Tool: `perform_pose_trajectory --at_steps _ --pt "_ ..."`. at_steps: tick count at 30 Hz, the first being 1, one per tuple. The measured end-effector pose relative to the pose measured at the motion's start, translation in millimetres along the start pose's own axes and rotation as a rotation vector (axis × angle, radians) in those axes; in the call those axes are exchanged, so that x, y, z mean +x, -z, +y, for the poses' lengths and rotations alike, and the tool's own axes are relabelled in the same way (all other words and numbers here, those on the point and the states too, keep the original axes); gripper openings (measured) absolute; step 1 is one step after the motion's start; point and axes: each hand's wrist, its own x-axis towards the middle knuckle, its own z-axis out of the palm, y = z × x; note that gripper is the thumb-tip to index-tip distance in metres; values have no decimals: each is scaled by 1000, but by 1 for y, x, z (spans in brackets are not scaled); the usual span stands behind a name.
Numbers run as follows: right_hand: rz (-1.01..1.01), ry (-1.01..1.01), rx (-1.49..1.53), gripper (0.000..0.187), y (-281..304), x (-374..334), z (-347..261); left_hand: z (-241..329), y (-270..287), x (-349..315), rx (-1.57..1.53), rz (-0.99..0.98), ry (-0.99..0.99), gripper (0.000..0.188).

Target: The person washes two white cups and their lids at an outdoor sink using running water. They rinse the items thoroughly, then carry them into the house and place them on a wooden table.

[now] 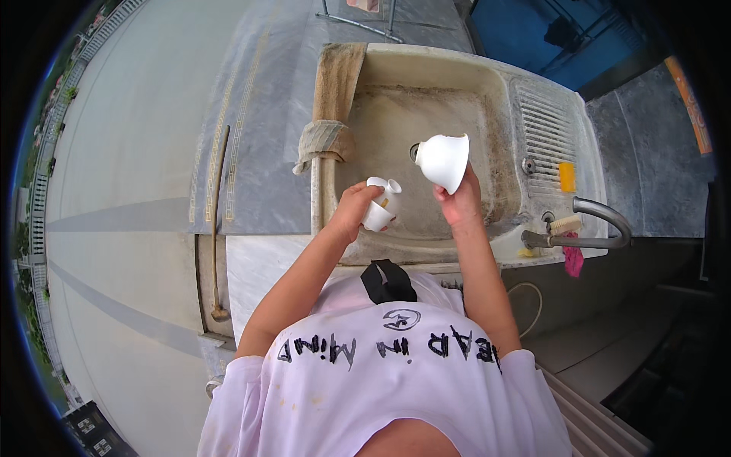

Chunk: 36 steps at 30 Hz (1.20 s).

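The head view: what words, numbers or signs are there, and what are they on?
Pale T-shirt: black lettering and a round emblem, upside down here; I won't copy the words.
Orange strip, far right: marks too blurred to read.
White bowl in the right hand: no writing shows.
White crockery in the left hand: no readable writing.

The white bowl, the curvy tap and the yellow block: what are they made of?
The white bowl in the right hand looks like glazed ceramic, smooth and evenly white, though plastic is possible. The curved tap seems metal, grey with bright glints. The yellow block may be sponge foam, from its colour and boxy shape; its texture is too small to see.
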Motion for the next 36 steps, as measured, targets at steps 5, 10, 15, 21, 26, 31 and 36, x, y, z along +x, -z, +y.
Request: perform_pose_trajectory --at_steps 5,10,15,21,26,31,36 --pt "-88 -131 191 18 19 2 4 -6 -18 -12 -32 20 -8 29" --pt "-382 -338 424 33 55 14 18 -1 -26 -25 -123 -4 -47 29" --pt "-490 -472 643 41 58 15 24 -6 -32 -25 -217 -6 -65 31" --pt "-480 -541 671 40 68 19 30 -11 -38 -41 -312 18 -56 35" --pt "-429 -631 673 41 81 24 39 -22 -20 -66 -377 54 -83 44" --pt "-437 -636 562 44 66 19 35 -27 7 -99 -478 55 -173 40" --pt "-492 -573 491 44 17 6 35 -29 44 -132 -524 82 -297 49"
